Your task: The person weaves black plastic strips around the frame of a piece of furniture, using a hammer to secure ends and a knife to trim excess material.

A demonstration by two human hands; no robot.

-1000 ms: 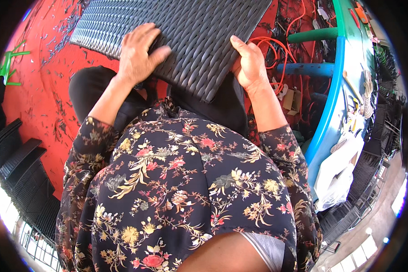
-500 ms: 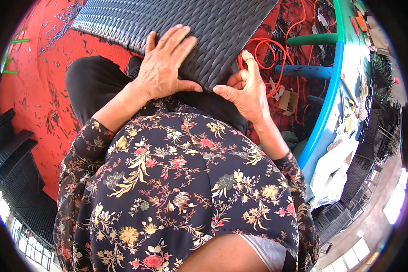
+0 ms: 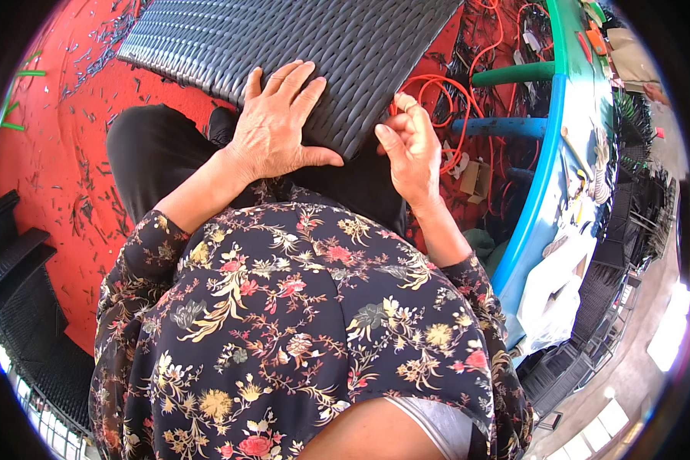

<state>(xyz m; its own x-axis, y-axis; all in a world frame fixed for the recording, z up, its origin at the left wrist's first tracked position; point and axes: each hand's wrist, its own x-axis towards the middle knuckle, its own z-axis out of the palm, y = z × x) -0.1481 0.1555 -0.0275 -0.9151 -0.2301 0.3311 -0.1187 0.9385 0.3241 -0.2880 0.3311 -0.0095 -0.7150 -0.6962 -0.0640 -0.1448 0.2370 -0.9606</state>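
Observation:
A dark grey woven wicker panel [image 3: 284, 34], apparently part of a piece of furniture, rests before me with its near corner over my lap. My left hand [image 3: 274, 126] lies flat on the weave, fingers spread and thumb out along the near edge. At the panel's right edge, just beyond the corner, my right hand [image 3: 414, 157] has its fingers curled in and its thumb raised by the rim. Whatever lies between those fingers, if anything, is too small or hidden to name.
Dark strip scraps litter the red floor covering [image 3: 61, 230]. To the right stands a blue and green tubular frame [image 3: 540, 207], with orange hose [image 3: 468, 115] coiled beyond my hand and a small cardboard box [image 3: 476, 180]. Black wicker pieces [image 3: 23, 291] stand at the left.
My right hand has moved from the near corner a little up along the right edge, its thumb leaving the corner. My left hand has slid slightly toward me, still flat on the panel.

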